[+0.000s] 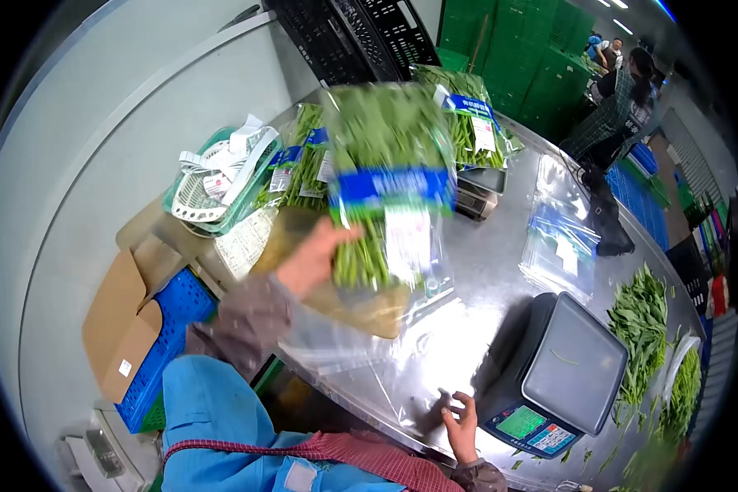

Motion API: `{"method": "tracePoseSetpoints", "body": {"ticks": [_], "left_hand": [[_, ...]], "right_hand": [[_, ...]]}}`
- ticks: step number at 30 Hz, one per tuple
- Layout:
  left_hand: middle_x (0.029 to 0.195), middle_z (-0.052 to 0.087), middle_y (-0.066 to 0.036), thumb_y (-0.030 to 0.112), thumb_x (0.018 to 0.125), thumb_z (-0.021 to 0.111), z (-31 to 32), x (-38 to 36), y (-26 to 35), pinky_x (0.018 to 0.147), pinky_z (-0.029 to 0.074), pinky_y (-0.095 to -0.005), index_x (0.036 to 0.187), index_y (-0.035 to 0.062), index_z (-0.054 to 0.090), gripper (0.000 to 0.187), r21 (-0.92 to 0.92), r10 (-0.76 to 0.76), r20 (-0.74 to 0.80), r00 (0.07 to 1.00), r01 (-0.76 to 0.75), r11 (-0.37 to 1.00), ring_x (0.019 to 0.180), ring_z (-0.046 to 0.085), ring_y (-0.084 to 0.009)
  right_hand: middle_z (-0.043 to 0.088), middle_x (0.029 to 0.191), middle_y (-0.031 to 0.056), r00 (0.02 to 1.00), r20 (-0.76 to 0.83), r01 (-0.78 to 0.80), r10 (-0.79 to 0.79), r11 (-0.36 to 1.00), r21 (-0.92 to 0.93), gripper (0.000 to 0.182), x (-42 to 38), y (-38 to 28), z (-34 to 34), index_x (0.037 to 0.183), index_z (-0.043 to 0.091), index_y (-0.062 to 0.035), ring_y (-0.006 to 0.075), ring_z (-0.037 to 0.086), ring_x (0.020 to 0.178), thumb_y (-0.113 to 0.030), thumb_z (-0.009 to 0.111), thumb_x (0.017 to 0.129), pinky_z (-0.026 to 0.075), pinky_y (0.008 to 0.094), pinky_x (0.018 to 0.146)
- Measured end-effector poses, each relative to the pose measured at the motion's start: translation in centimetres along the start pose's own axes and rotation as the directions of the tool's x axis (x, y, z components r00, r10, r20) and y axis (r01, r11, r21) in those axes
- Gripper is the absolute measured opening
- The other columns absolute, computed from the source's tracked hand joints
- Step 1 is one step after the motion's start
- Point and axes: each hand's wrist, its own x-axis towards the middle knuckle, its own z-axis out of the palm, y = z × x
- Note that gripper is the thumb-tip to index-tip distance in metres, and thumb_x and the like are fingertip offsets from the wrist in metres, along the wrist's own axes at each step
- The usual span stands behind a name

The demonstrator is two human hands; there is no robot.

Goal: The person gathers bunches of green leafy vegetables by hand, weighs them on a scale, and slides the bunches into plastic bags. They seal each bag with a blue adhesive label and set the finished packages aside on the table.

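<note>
Left hand (307, 258) grasping bagged greens (394, 189) above counter (484, 254) | right hand (462, 428) released beside scale (576, 361) | carrying step; likely needs steady support

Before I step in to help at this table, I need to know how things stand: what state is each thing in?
Left hand: gripping a bag
Gripped bag of greens: filled, labelled, held up, blurred
Right hand: holding nothing, fingers bent
Scale display: lit, reading too small to tell
Scale pan: only a stray stem on it
Plastic bags on the right: flat, unfilled
Leafy greens: loose, unbagged
</note>
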Motion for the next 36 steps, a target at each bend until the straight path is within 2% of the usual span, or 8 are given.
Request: {"method": "tracePoseSetpoints", "body": {"ticks": [2, 4, 8, 12, 17, 21, 27, 36], "left_hand": [[0.109, 0.054, -0.01, 0.012, 0.079, 0.06, -2.3, 3.9, 4.6, 0.074, 0.052, -0.0326, 0.111, 0.0042, 0.05, 0.035, -0.085, 0.025, -0.045, 0.999, -0.029, 0.996, 0.093, 0.057, -0.0184], [0.125, 0.041, -0.013, 0.023, 0.082, 0.058, -12.8, 10.6, 3.2, 0.093, 0.039, -0.0319, 0.125, 0.0026, 0.036, 0.053, 0.832, 0.457, 0.302, 0.837, -0.465, 0.302, 0.11, 0.046, -0.0236], [0.134, 0.032, -0.014, 0.019, 0.078, 0.061, -6.8, 3.1, -0.7, 0.101, 0.026, -0.0331, 0.131, -0.0014, 0.027, 0.066, 0.527, 0.091, -0.027, 0.995, -0.063, 0.847, 0.121, 0.034, -0.0232], [0.136, 0.027, -0.015, 0.037, 0.063, 0.071, -6.6, -3.9, -5.1, 0.102, 0.025, -0.0377, 0.134, 0.005, 0.024, 0.092, 0.924, -0.504, 0.362, 0.784, -0.374, 0.081, 0.126, 0.027, -0.0296], [0.111, 0.055, -0.007, 0.014, 0.067, 0.059, -5.0, -7.6, -6.5, 0.083, 0.037, -0.0367, 0.109, 0.0085, 0.055, 0.043, 0.759, -0.26, 0.374, 0.89, -0.455, -0.466, 0.101, 0.052, -0.0209], [0.09, 0.063, -0.002, 0.005, 0.065, 0.053, 0.4, -9.0, -3.6, 0.077, 0.04, -0.0338, 0.088, 0.0111, 0.064, 0.027, 0.8, 0.157, 0.567, 0.809, -0.496, -0.337, 0.087, 0.058, -0.0203], [0.09, 0.063, -0.002, 0.001, 0.064, 0.053, 3.5, -10.5, -5.0, 0.084, 0.037, -0.0364, 0.087, 0.0122, 0.065, 0.029, 0.685, -0.218, 0.705, 0.675, -0.728, -0.038, 0.09, 0.056, -0.0191], [0.106, 0.054, -0.007, 0.008, 0.065, 0.061, 9.6, -9.0, -4.6, 0.088, 0.033, -0.0414, 0.106, 0.0141, 0.056, 0.042, 0.567, -0.542, 0.602, 0.586, -0.792, -0.226, 0.105, 0.046, -0.0235]], "right_hand": [[0.049, 0.108, 0.0109, 0.999, 0.018, -0.043, 0.043, 0.999, -0.005, 0.043, 0.0, 0.8, 0.1, 0.113, 0.043, 0.0011, 0.0183, 0.054, 0.088, -0.007, 0.062, 0.076, 0.047, 0.0285, 0.069], [0.051, 0.104, 0.0106, 0.998, 0.027, -0.056, 0.056, 0.998, -0.011, 0.041, 0.2, 1.4, 0.2, 0.112, 0.045, 0.0009, 0.0187, 0.056, 0.086, -0.009, 0.063, 0.077, 0.047, 0.0281, 0.068], [0.058, 0.092, 0.0117, 0.995, 0.044, -0.087, 0.089, 0.995, -0.055, 0.036, 0.3, 2.5, 0.4, 0.108, 0.048, 0.0011, 0.0175, 0.059, 0.078, -0.011, 0.062, 0.078, 0.047, 0.0277, 0.067], [0.06, 0.09, 0.0117, 0.992, 0.075, -0.098, 0.105, 0.991, -0.091, 0.033, 0.3, 2.3, 1.0, 0.105, 0.051, 0.0017, 0.0179, 0.06, 0.077, -0.015, 0.062, 0.079, 0.048, 0.0276, 0.067], [0.061, 0.089, 0.0122, 0.988, 0.085, -0.112, 0.126, 0.982, -0.153, 0.033, 0.6, 1.4, 1.7, 0.105, 0.052, 0.0005, 0.0187, 0.062, 0.08, -0.018, 0.061, 0.08, 0.048, 0.0283, 0.07], [0.062, 0.092, 0.0147, 0.984, 0.155, -0.041, 0.086, 0.961, -0.273, 0.031, 0.3, 2.2, 1.8, 0.104, 0.054, -0.0012, 0.0245, 0.062, 0.082, -0.02, 0.06, 0.079, 0.047, 0.032, 0.073], [0.06, 0.095, 0.0164, 0.991, 0.133, 0.05, 0.0, 0.924, -0.378, 0.027, -1.4, 2.6, 0.4, 0.101, 0.054, -0.003, 0.0311, 0.058, 0.089, -0.02, 0.057, 0.08, 0.045, 0.0369, 0.077], [0.062, 0.09, 0.0121, 0.972, 0.225, -0.019, 0.071, 0.975, -0.223, 0.028, -6.7, 1.6, -10.3, 0.104, 0.053, -0.0012, 0.0213, 0.06, 0.083, -0.02, 0.055, 0.083, 0.047, 0.0309, 0.073]]}}
